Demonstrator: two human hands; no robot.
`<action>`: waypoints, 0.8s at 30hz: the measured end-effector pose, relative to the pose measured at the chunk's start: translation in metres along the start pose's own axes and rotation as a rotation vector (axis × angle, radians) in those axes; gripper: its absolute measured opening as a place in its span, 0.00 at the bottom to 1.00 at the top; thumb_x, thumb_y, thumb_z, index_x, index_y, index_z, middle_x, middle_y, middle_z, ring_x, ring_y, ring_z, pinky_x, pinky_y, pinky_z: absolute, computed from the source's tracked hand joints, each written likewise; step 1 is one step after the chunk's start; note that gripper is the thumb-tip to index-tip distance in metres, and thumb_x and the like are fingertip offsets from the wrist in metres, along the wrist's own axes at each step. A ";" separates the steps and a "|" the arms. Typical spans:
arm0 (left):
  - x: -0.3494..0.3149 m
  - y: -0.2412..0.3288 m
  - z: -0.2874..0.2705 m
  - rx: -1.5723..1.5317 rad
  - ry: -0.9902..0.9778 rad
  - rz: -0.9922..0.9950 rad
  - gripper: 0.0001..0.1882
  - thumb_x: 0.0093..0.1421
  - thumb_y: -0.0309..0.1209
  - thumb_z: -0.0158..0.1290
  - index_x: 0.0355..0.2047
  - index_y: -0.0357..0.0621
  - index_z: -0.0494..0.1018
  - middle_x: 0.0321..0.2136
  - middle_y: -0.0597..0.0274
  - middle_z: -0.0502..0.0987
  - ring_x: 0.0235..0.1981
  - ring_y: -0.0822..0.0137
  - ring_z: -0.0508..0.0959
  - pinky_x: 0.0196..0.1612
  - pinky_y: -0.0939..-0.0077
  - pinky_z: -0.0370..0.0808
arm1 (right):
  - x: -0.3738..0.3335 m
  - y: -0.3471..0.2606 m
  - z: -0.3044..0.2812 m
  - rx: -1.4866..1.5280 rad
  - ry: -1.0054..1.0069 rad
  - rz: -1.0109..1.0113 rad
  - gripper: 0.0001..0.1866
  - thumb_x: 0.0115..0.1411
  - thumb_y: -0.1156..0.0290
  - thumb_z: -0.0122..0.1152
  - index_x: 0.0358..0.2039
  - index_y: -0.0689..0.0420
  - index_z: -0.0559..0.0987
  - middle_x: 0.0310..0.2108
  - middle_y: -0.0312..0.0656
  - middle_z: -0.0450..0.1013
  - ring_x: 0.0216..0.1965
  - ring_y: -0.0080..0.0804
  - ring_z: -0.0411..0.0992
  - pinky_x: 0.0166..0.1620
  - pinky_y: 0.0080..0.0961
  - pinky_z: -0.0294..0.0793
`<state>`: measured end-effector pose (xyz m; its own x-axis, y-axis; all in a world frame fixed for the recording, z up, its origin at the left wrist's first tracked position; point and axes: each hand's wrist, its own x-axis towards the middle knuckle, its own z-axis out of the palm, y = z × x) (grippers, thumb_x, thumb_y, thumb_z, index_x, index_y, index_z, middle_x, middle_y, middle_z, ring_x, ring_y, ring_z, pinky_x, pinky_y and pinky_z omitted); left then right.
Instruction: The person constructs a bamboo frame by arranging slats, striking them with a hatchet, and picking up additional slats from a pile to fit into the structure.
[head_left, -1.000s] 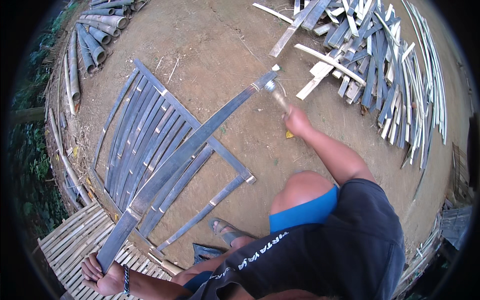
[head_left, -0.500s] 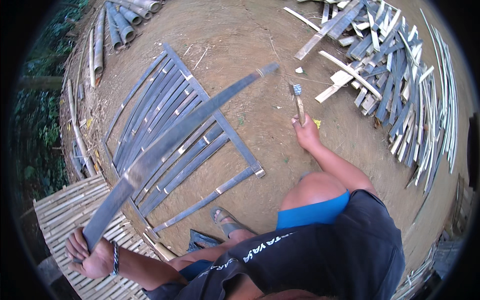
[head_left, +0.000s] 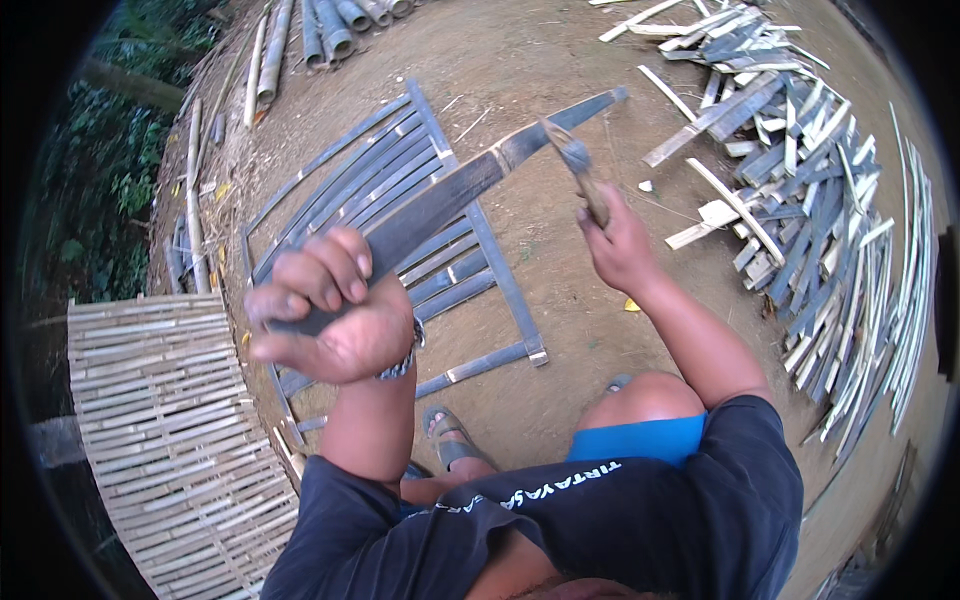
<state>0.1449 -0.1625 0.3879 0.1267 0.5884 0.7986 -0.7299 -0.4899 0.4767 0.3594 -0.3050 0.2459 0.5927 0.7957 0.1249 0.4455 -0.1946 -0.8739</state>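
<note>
My left hand [head_left: 335,310] is raised, its fingers curled over the near end of a long, dark split-bamboo slat [head_left: 440,205]. The slat slants up to the right, its far end pointing away from me. In my right hand [head_left: 625,245] is a short wooden-handled tool [head_left: 574,157] with a grey-blue bound head and a narrow blade-like tip; its exact kind is unclear. The tool's head overlaps the slat's far part in view; whether they touch I cannot tell. Behind and below the slat, a frame of dark bamboo slats [head_left: 506,285] lies on the ground.
A heap of cut bamboo pieces [head_left: 755,105] lies at the right, with long thin strips [head_left: 912,260] along its outer side. Thick bamboo poles [head_left: 330,35] lie far left. A platform of bamboo strips [head_left: 165,430] is at the near left. My sandalled foot [head_left: 450,437] stands near the frame.
My left hand has risen and moved right with the slat, shifting its far end right. The tool in my right hand has tilted left, its head now over the slat in view.
</note>
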 end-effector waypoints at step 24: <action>-0.073 0.031 0.062 -0.065 -0.116 0.007 0.19 0.70 0.47 0.49 0.28 0.52 0.58 0.18 0.69 0.58 0.16 0.72 0.57 0.25 0.71 0.61 | -0.059 -0.044 -0.039 -0.032 -0.256 -0.220 0.15 0.60 0.71 0.61 0.48 0.58 0.75 0.35 0.56 0.78 0.38 0.58 0.78 0.40 0.49 0.77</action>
<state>0.1550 -0.2602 0.3673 0.1955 0.5052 0.8406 -0.7724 -0.4488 0.4494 0.3308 -0.3659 0.2948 0.2939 0.9381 0.1834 0.5676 -0.0169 -0.8231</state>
